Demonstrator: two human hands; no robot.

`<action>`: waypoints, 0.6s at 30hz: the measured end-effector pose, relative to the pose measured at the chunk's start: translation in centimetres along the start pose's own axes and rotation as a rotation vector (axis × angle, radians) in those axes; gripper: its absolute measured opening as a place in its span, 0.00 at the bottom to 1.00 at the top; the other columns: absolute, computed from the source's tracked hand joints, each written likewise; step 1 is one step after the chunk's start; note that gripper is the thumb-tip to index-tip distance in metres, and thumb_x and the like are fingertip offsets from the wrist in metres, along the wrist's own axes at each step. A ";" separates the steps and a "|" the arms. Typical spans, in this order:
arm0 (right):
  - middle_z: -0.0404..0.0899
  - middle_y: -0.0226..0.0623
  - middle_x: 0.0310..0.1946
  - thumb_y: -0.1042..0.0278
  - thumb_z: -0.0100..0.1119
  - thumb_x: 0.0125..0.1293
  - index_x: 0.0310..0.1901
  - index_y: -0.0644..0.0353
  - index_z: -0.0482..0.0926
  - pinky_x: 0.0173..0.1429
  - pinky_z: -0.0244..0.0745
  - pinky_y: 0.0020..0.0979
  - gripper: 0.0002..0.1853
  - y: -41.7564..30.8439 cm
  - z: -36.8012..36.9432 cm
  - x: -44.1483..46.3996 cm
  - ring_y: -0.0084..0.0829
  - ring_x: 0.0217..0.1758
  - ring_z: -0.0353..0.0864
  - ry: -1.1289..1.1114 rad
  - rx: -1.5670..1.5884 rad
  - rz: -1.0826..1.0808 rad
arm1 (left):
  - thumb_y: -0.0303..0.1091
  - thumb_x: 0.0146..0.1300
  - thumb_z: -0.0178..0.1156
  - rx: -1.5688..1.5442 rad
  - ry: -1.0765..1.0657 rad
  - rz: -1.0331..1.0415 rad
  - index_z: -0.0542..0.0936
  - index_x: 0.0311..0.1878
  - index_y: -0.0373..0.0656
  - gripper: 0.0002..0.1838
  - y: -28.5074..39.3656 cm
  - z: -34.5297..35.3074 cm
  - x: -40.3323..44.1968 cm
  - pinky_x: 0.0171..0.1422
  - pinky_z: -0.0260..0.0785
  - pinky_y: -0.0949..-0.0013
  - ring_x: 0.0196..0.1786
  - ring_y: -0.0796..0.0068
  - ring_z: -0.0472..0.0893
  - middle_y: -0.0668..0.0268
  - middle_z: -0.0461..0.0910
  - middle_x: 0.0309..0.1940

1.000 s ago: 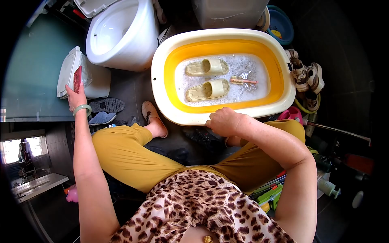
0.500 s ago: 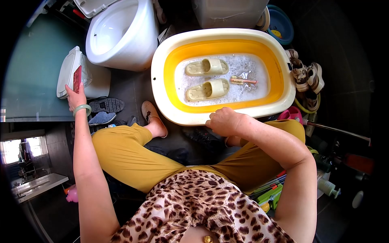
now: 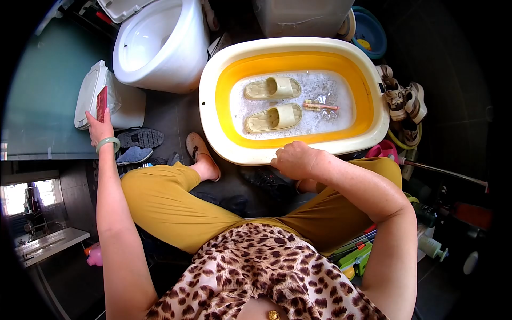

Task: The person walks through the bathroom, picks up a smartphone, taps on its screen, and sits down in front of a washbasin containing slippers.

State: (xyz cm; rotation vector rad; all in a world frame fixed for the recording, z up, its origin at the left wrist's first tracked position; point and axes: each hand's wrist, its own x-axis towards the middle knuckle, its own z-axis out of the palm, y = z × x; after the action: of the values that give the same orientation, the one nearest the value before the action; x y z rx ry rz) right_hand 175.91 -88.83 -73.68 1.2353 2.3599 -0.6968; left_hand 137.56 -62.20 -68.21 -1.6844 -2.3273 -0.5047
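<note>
My left hand (image 3: 100, 129), with a pale green bangle on its wrist, is closed on a flat red rectangular object (image 3: 102, 104) held upright beside the white bin. My right hand (image 3: 296, 160) is curled at the near rim of the yellow and white tub (image 3: 240, 155); its fingertips are hidden, and I cannot tell whether it grips anything. Inside the tub, two cream slippers, the upper slipper (image 3: 273, 88) and the lower slipper (image 3: 274, 118), lie side by side in soapy water. To their right is a brush (image 3: 320, 106) with a pink handle.
A white toilet (image 3: 160, 48) stands at the back left, next to the lidded bin (image 3: 92, 98). Dark shoes (image 3: 141, 138) lie on the floor below the bin. Several sneakers (image 3: 405, 104) crowd the tub's right side, and a blue basin (image 3: 369, 32) sits behind.
</note>
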 end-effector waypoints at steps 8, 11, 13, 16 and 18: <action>0.78 0.40 0.35 0.67 0.51 0.53 0.38 0.58 0.77 0.42 0.73 0.32 0.12 0.1 0.4 0.1 0.36 0.40 0.78 0.011 -0.010 -0.009 | 0.64 0.50 0.48 0.000 -0.004 -0.005 0.50 0.64 0.54 0.42 0.0 0.0 0.0 0.54 0.56 0.43 0.55 0.49 0.66 0.49 0.65 0.54; 0.78 0.40 0.35 0.67 0.51 0.53 0.38 0.58 0.77 0.42 0.72 0.32 0.12 0.2 0.4 0.2 0.35 0.40 0.78 0.004 -0.007 -0.010 | 0.64 0.50 0.48 -0.002 -0.002 -0.002 0.50 0.64 0.54 0.42 -0.1 0.1 0.1 0.54 0.56 0.43 0.55 0.49 0.66 0.49 0.65 0.54; 0.78 0.40 0.36 0.67 0.52 0.52 0.39 0.58 0.77 0.42 0.72 0.32 0.12 0.1 0.3 0.1 0.35 0.40 0.78 0.000 -0.011 -0.008 | 0.64 0.50 0.49 -0.002 0.000 0.000 0.50 0.64 0.54 0.42 -0.2 0.2 0.2 0.54 0.56 0.43 0.55 0.49 0.66 0.50 0.65 0.54; 0.78 0.40 0.36 0.67 0.52 0.52 0.39 0.59 0.76 0.42 0.72 0.32 0.12 0.1 0.3 0.1 0.35 0.41 0.78 0.002 -0.022 -0.014 | 0.64 0.50 0.49 -0.014 0.011 0.012 0.50 0.64 0.54 0.42 -0.3 0.3 0.2 0.54 0.56 0.44 0.55 0.49 0.66 0.50 0.65 0.54; 0.78 0.40 0.36 0.67 0.52 0.52 0.39 0.59 0.76 0.42 0.72 0.32 0.12 0.1 0.3 0.1 0.35 0.40 0.78 0.004 -0.017 -0.010 | 0.64 0.50 0.49 -0.006 0.009 0.004 0.50 0.64 0.54 0.42 -0.3 0.3 0.2 0.54 0.55 0.44 0.55 0.49 0.66 0.50 0.65 0.54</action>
State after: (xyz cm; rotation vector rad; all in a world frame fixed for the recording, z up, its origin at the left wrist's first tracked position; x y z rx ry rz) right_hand 175.97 -88.89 -73.95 1.2198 2.3716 -0.6774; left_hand 137.23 -61.99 -68.41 -1.6862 -2.3179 -0.5181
